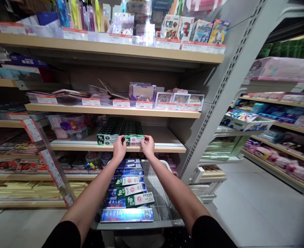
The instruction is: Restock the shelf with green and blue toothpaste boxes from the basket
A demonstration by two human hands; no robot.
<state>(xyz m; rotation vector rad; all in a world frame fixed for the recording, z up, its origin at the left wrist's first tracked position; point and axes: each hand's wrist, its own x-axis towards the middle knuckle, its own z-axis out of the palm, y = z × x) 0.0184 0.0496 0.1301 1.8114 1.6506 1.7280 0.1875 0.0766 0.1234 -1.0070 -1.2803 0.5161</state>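
Observation:
Both arms reach forward over a grey basket (164,187) to a shelf. My left hand (119,148) grips the left end of a green and white toothpaste box (134,140), at the front of the right-hand row. The other end of that box is between the fingers and thumb of my right hand (148,146). Beside it, a second row of the same toothpaste boxes (106,138) runs back into the shelf. In the basket lie several blue toothpaste boxes (126,215) and several green and white toothpaste boxes (139,199), partly overlapping.
Clear plastic tubs (75,128) stand left of the rows. Above is a shelf board (115,109) with cards and small packs. A slanted price-label strip (48,162) juts out at left. The grey rack upright (216,103) rises at right, beside an aisle floor (247,206).

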